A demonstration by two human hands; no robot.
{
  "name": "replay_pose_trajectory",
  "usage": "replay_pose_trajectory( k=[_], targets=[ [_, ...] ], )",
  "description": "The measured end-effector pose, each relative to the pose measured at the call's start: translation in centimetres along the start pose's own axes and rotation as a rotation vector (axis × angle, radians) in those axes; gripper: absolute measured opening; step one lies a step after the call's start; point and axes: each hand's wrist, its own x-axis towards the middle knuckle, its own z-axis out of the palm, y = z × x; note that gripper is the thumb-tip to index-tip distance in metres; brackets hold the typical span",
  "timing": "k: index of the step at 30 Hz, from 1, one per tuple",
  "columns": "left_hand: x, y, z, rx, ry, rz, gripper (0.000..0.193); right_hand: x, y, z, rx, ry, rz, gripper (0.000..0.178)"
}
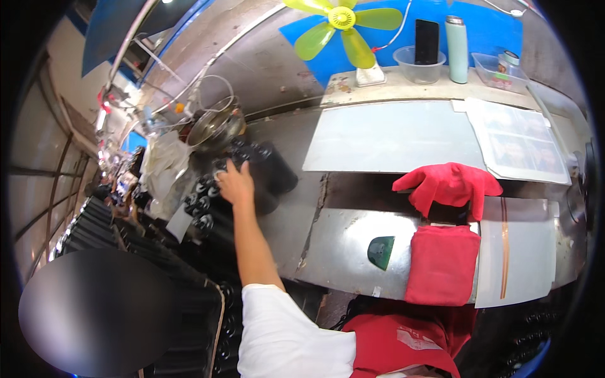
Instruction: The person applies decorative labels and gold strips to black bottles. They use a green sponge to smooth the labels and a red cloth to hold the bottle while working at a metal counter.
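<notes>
- One bare left hand (236,186) reaches to ten o'clock of the green plate (380,253), the dial's centre throughout; the right hand is out of view.
- Its fingers (244,170) look partly spread over black cylinders (280,173), also at ten o'clock; blur and overlap hide any contact, so I cannot tell whether they grip one.
- Smear softens the cylinders' outlines, and the hand covers part of the group.
- Between eight and nine, a blurred grey oval (94,312) masks whatever lies behind it.
- A stretch of metal bench (340,236) separates cylinders from green plate; its near edge passes at six o'clock.
- At three, a folded red cloth (442,264) reaches that edge.
- Between one and two, a draped red cloth (450,183) hides part of a dark slot (362,189).
</notes>
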Motion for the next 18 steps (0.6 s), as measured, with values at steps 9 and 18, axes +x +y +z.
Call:
replay_pose_trajectory(
  k=[9, 18],
  targets=[
    [-8.6, 0.1, -8.9, -0.441, 0.108, 0.45, 0.014, -4.5, -21.3, 17.5, -0.039, -0.354, -0.054, 0.018],
    [-12.9, 16.1, -20.8, -1.425, -0.662, 0.931, 0.016, -13.0, -32.4, 25.6, 0.018, -1.433, -0.196, 0.059]
  ],
)
